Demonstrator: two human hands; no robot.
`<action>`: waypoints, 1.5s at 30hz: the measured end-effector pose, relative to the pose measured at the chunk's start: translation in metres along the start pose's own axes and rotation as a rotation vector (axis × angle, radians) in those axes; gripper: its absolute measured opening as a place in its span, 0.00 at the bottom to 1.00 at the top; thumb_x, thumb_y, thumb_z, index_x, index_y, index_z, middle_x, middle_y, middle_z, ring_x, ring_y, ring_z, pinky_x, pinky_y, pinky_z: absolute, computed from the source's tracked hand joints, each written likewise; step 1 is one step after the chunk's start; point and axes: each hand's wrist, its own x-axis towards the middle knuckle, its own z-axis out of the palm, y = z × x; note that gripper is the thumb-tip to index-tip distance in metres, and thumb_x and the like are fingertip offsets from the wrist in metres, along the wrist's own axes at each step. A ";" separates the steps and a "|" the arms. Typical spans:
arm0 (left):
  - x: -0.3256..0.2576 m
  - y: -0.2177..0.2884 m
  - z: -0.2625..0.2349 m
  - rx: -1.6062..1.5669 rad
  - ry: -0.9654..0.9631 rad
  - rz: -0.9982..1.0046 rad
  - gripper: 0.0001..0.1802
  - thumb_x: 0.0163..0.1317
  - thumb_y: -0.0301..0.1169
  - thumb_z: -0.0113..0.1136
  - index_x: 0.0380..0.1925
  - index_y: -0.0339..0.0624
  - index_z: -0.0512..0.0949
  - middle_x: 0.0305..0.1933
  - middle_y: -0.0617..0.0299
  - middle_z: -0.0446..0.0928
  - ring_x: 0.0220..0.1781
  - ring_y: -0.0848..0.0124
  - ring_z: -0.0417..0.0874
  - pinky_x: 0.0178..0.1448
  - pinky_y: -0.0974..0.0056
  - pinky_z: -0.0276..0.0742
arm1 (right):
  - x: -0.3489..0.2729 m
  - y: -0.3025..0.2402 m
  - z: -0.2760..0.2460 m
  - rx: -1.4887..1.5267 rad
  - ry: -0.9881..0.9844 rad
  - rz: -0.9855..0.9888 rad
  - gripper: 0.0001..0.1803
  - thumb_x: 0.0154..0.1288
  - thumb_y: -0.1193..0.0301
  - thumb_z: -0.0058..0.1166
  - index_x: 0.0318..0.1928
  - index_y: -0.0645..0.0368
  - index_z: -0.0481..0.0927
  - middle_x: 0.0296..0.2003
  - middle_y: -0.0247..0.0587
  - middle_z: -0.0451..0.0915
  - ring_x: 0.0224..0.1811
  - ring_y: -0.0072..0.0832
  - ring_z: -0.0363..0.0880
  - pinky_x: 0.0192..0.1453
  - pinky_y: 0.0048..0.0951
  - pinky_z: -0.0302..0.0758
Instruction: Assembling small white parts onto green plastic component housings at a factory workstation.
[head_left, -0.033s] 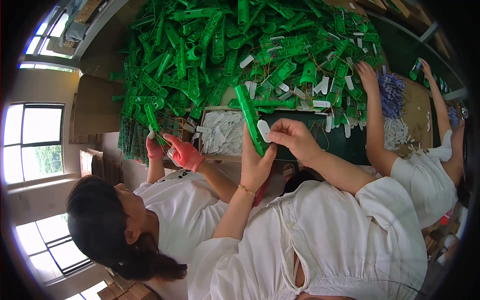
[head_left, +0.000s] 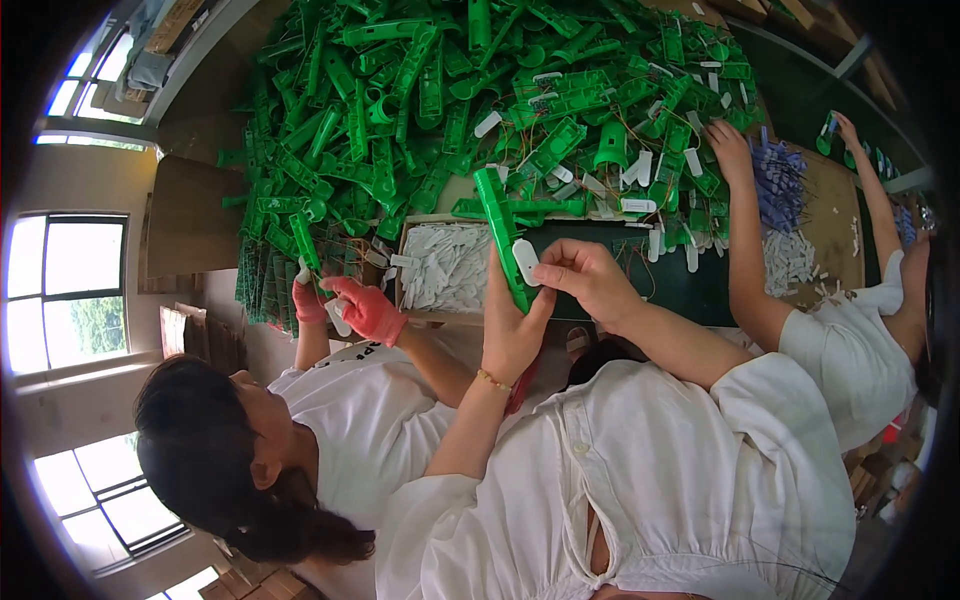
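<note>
One head-worn fisheye view looks down, close over the hands, toward the table (head_left: 800,100) (edges bend, perhaps misleadingly).

A great heap of green plastic parts (head_left: 420,100) covers the worktop (head_left: 800,100). A shallow box of small white pieces (head_left: 445,265) lies below it. Purple parts (head_left: 778,180) lie piled at the right. Bright windows (head_left: 65,290) line the left wall.
</note>
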 end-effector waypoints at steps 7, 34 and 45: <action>-0.004 0.004 0.018 0.094 -0.063 0.049 0.36 0.54 0.26 0.58 0.61 0.34 0.52 0.51 0.51 0.66 0.51 0.63 0.68 0.55 0.63 0.64 | -0.025 -0.013 -0.017 -0.070 0.005 -0.029 0.08 0.55 0.71 0.57 0.30 0.63 0.76 0.26 0.32 0.77 0.29 0.16 0.72 0.34 0.18 0.69; -0.011 -0.033 -0.004 -0.604 -0.124 -0.371 0.22 0.62 0.27 0.45 0.57 0.37 0.60 0.50 0.57 0.69 0.53 0.67 0.70 0.58 0.65 0.63 | -0.006 0.100 -0.152 -1.687 0.270 -0.362 0.04 0.49 0.73 0.52 0.29 0.56 0.76 0.32 0.35 0.73 0.40 0.33 0.70 0.42 0.34 0.68; 0.009 0.036 0.018 0.103 -0.083 0.126 0.16 0.45 0.19 0.65 0.36 0.36 0.75 0.38 0.61 0.79 0.36 0.78 0.77 0.42 0.73 0.72 | -0.048 -0.038 -0.052 -0.948 0.107 -0.693 0.12 0.46 0.81 0.61 0.34 0.61 0.79 0.32 0.36 0.71 0.28 0.27 0.74 0.30 0.24 0.71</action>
